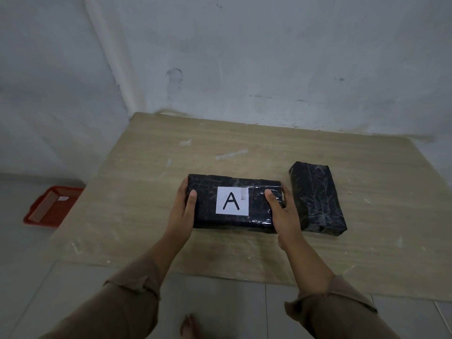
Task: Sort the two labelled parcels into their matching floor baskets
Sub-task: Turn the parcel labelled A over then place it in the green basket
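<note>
A beige desk [244, 152] fills the centre of the frame, set against a white wall [269, 57]. A red basket [52, 206] lies on the tiled floor [220, 302] at the left edge of the frame, beside the desk; a small white tag shows inside it, its mark unreadable. A second black parcel [318, 199], no label visible, lies on the desk just right of centre, close beside the right hand [286, 216]. Nothing lies between the hands and the basket. The black parcel marked A [232, 204] sits at the desk's centre. The left hand [182, 211] clasps its left end, the right hand its right end; each grip is spread wide, thumb on top, fingers wrapped round the end face
</note>
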### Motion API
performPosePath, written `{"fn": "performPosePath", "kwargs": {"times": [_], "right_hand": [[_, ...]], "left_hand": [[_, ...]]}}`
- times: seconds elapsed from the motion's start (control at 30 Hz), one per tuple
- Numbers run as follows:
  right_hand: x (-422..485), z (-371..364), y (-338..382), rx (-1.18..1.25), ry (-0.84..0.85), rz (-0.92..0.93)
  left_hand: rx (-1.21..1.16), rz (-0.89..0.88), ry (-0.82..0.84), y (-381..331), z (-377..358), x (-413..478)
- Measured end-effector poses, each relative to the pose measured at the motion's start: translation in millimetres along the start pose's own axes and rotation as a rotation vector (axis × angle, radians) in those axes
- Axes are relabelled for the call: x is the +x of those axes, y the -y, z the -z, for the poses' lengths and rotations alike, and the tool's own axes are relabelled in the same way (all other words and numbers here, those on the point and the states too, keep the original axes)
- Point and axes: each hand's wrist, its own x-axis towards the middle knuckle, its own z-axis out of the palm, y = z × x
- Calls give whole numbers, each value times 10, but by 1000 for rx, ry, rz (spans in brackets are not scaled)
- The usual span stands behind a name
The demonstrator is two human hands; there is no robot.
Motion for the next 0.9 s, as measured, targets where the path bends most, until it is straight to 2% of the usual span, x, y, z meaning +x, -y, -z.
{"fn": "performPosePath", "kwargs": {"times": [0.17,0.33,0.63,0.9], "right_hand": [[-150,-351,-19,43,57,-7],[-289,-1006,0,79,67,11],[-713,-2472,-64,115,-25,5],[-818,-3338,-77,57,-13,22]], "left_hand": [[-23,2,-17,27,405,-125],[16,-12,23,169,1145,1],[122,-12,120,498,2703,332],[153,69,31,846,3523,549]]}}
